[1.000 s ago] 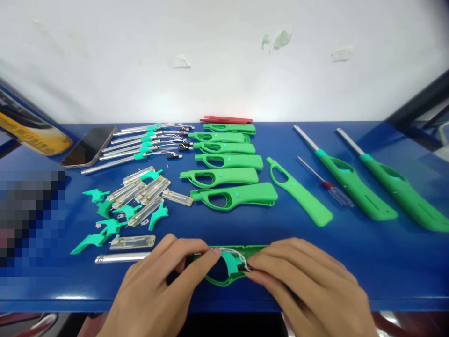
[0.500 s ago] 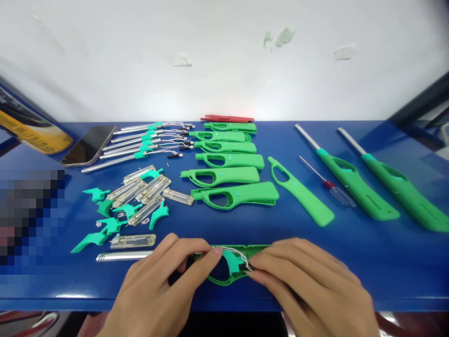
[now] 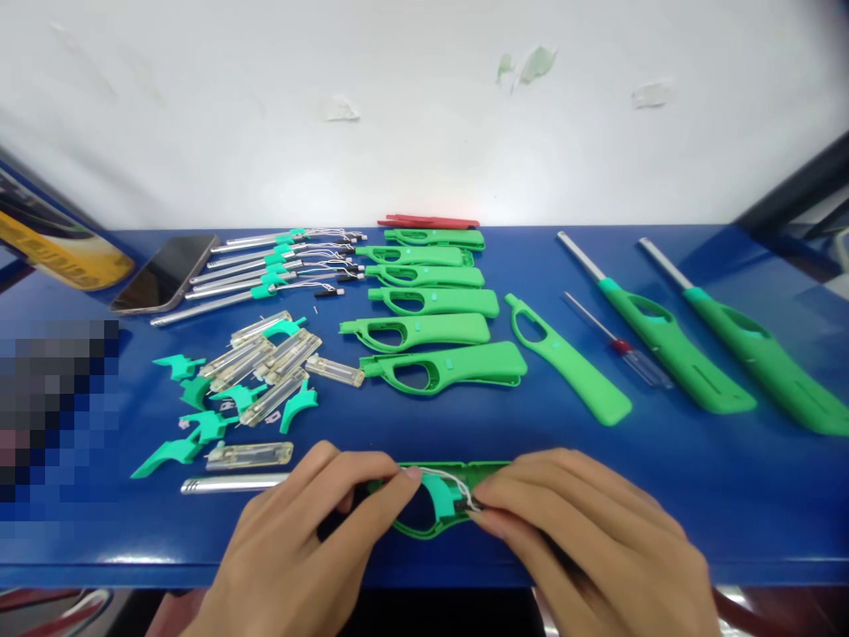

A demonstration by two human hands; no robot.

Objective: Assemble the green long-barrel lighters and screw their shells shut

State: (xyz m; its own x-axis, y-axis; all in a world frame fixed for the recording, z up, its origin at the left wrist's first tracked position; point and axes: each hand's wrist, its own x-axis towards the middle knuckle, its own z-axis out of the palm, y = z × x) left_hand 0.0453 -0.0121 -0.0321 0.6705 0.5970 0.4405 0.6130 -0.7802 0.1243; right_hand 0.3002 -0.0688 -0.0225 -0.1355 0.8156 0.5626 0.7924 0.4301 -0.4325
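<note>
Near the table's front edge lies an opened green lighter shell, hollow side up. A teal trigger sits inside it, with a white wire running over it to a small black igniter. My left hand is closed around the shell's front end, thumb and index finger at the wire; a metal tube sticks out to its left. My right hand pinches at the igniter and wire end with thumb and fingertips, its other fingers over the shell's handle.
At left are clear fuel tanks, teal triggers, wired metal tubes and a phone. Several green shells line the middle. A loose shell half, a screwdriver and two whole lighters lie right.
The view has shifted very slightly. Both hands stay on the shell; my right fingertips have moved only a little at the igniter.
</note>
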